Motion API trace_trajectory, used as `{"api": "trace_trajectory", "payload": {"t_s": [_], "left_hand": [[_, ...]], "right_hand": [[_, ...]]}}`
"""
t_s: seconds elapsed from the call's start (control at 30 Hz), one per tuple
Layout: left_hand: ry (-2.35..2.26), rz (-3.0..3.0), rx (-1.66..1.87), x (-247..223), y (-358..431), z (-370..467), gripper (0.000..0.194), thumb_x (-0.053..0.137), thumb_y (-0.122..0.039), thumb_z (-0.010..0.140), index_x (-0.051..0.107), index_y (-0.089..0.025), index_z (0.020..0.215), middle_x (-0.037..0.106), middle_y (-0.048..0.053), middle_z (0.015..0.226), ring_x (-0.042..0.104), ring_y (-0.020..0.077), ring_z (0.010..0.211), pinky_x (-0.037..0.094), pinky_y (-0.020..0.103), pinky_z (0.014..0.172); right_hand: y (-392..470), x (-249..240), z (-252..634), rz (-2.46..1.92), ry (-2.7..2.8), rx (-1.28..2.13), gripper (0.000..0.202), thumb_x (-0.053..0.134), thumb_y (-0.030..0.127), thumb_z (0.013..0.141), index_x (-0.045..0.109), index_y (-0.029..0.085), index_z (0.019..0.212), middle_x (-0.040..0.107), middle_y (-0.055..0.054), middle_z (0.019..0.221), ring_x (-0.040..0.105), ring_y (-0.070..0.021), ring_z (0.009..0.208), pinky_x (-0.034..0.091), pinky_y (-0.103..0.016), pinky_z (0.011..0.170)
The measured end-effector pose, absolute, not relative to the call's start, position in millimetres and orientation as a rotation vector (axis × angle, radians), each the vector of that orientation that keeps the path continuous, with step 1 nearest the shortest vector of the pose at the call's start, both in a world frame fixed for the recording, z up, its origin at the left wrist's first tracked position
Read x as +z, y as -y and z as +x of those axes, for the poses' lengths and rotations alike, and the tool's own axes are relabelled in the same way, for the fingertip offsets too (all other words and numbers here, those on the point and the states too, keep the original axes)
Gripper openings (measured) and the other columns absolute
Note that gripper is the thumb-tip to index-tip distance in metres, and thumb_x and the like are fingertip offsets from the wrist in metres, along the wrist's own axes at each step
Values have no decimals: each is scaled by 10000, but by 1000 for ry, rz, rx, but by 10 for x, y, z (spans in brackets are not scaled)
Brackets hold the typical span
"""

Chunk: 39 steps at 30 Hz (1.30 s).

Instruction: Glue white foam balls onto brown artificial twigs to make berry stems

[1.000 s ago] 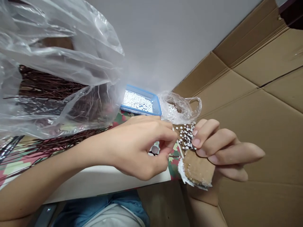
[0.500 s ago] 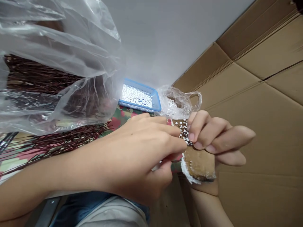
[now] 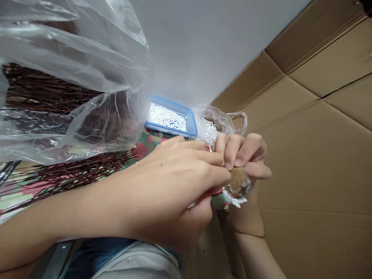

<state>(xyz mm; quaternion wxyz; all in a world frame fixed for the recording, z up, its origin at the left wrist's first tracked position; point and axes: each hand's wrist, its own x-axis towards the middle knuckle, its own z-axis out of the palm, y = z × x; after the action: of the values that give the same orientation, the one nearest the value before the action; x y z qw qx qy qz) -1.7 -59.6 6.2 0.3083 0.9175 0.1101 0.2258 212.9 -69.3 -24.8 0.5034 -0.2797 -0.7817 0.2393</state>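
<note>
My right hand (image 3: 241,155) has its fingers bent over a brown, slightly shiny piece (image 3: 237,181) with a ragged white edge, and grips its top side. Its exact kind does not show. My left hand (image 3: 186,182) reaches in from the left with its back to me. Its fingers are curled, and the fingertips meet the brown piece and the right fingers. Whatever the left hand holds is mostly hidden behind it. Close beyond the hands are a blue plastic basket (image 3: 192,121) of small white balls and a clear plastic bag (image 3: 229,120) with more white balls.
At left, a large clear plastic bag (image 3: 116,58) holds dark reddish-brown twigs (image 3: 43,91). More loose twigs (image 3: 87,168) lie on a patterned cloth (image 3: 142,149). Tall cardboard (image 3: 314,155) stands along the right, and a pale wall (image 3: 200,46) rises behind.
My right hand has shifted left and turned over the brown piece, which looks smaller and tilted. The white-beaded stems seen beside it are now covered. My left hand has hardly moved.
</note>
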Motion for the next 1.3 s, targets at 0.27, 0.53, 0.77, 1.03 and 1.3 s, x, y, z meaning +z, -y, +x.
{"api": "trace_trajectory", "payload": {"t_s": [0.27, 0.53, 0.77, 1.03, 1.3], "left_hand": [[-325, 2365, 656, 66, 560, -12, 142, 516, -132, 780, 518, -204, 657, 608, -1, 752, 508, 165, 751, 349, 292, 676], [-286, 2216, 706, 51, 491, 8, 151, 504, -93, 757, 486, -194, 646, 577, -19, 715, 488, 134, 703, 356, 258, 665], [-338, 2054, 671, 60, 461, 0, 141, 526, -131, 725, 484, -188, 604, 559, -18, 655, 471, 124, 645, 355, 249, 604], [-361, 1836, 683, 132, 339, -64, 158, 545, -135, 708, 506, -177, 561, 506, -37, 537, 478, 95, 579, 351, 203, 523], [-422, 1708, 729, 184, 290, -177, 128, 545, -142, 688, 517, -176, 568, 502, -51, 522, 447, 71, 500, 362, 181, 481]], "right_hand": [[598, -325, 2025, -620, 1768, 743, 310, 623, 400, 743, 382, 252, 617, 361, 87, 450, 372, -117, 396, 391, -282, 459], [555, -457, 1967, -547, 1658, 871, 313, 591, 416, 774, 348, 259, 653, 335, 99, 473, 361, -106, 373, 379, -252, 409], [502, -601, 2113, -783, 1551, 795, 357, 481, 500, 807, 269, 267, 636, 272, 102, 422, 359, -113, 350, 371, -246, 377], [769, -1223, 2643, -1416, 1816, 738, 128, 593, 321, 731, 524, 217, 705, 565, 41, 605, 537, -134, 536, 424, -244, 484], [1054, -1561, 2661, -1806, 2232, 776, 85, 509, 139, 744, 522, 197, 683, 577, 21, 652, 513, -124, 633, 358, -216, 586]]}}
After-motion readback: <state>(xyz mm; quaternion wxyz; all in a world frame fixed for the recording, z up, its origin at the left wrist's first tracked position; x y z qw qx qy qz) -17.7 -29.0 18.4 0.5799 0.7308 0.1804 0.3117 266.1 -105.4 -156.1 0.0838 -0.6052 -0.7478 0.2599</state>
